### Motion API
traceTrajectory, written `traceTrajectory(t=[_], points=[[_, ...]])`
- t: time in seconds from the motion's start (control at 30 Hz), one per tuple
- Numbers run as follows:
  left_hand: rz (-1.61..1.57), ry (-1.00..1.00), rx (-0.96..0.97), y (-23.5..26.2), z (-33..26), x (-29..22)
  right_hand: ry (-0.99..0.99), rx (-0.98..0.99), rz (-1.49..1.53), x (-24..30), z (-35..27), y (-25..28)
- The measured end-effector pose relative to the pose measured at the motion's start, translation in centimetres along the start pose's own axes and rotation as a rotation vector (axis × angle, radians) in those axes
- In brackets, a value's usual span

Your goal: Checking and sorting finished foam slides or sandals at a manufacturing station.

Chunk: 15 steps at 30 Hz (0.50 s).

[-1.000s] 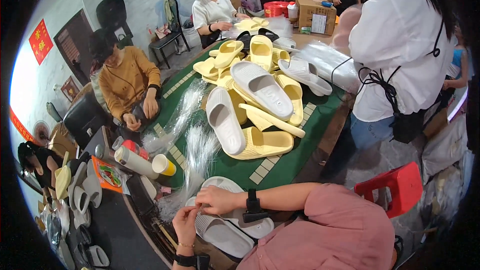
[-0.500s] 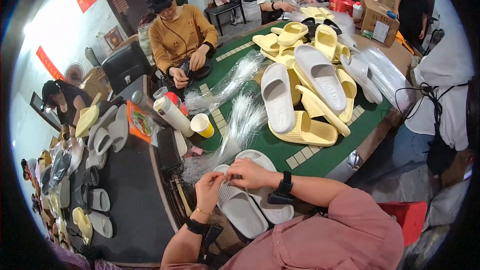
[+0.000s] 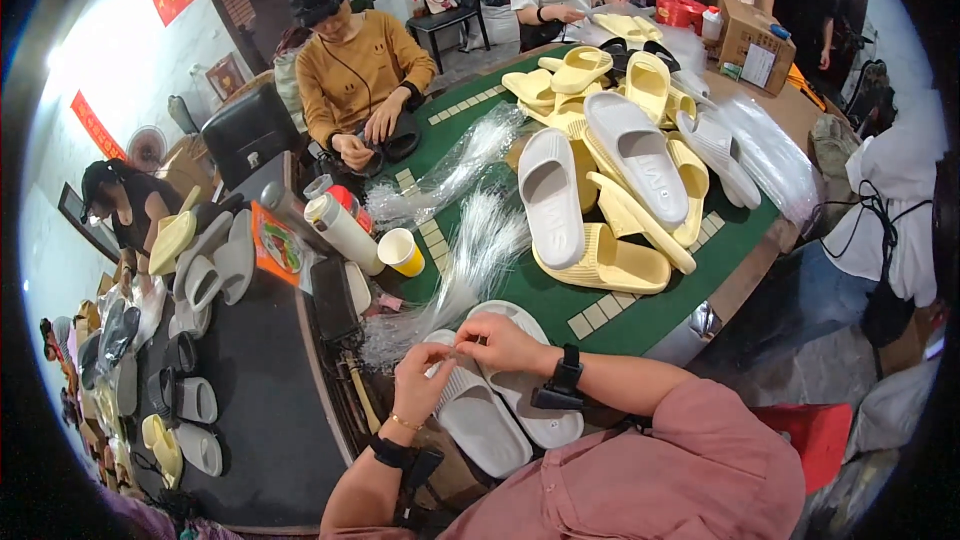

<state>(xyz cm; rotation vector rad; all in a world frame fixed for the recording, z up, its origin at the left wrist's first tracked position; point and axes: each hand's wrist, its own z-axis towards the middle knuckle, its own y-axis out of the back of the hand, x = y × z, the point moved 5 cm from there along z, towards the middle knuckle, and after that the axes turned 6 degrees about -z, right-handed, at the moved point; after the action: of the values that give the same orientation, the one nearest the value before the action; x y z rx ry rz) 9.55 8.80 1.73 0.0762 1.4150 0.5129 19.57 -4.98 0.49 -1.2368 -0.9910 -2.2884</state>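
Observation:
A pair of light grey slide slippers lies side by side in front of me, the left slipper (image 3: 487, 432) and the right slipper (image 3: 552, 422) both with soles toward me. Over their straps, my left hand (image 3: 420, 378) and my right hand (image 3: 506, 344) meet with fingertips pinched close together. Whatever is between the fingers is too thin and small to make out. Just beyond my hands, a bundle of clear plastic strands (image 3: 482, 245) spreads over the green table top (image 3: 520, 312).
A pile of grey and yellow slippers (image 3: 612, 190) covers the table's right half. Left of the strands stand a yellow paper cup (image 3: 402, 252) and a white bottle (image 3: 343, 233). More slippers lie on a black table (image 3: 270, 390) at left. Across from me, a person in mustard (image 3: 360, 70) handles dark footwear.
My hands stay pinched together over the slippers, the fingers shifting slightly. At the far right, the standing person in black has moved a little left. The view has shifted slightly.

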Motion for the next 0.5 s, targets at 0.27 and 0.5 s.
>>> traceTrajectory(t=[0.27,0.5], points=[[-0.088,0.133,-0.082,0.3,-0.3,1.4,0.131,0.061,-0.076,0.4,0.0,-0.5],[0.096,-0.054,-0.025,-0.3,-0.3,-1.5,0.096,0.038,-0.068,0.3,0.1,-0.2]])
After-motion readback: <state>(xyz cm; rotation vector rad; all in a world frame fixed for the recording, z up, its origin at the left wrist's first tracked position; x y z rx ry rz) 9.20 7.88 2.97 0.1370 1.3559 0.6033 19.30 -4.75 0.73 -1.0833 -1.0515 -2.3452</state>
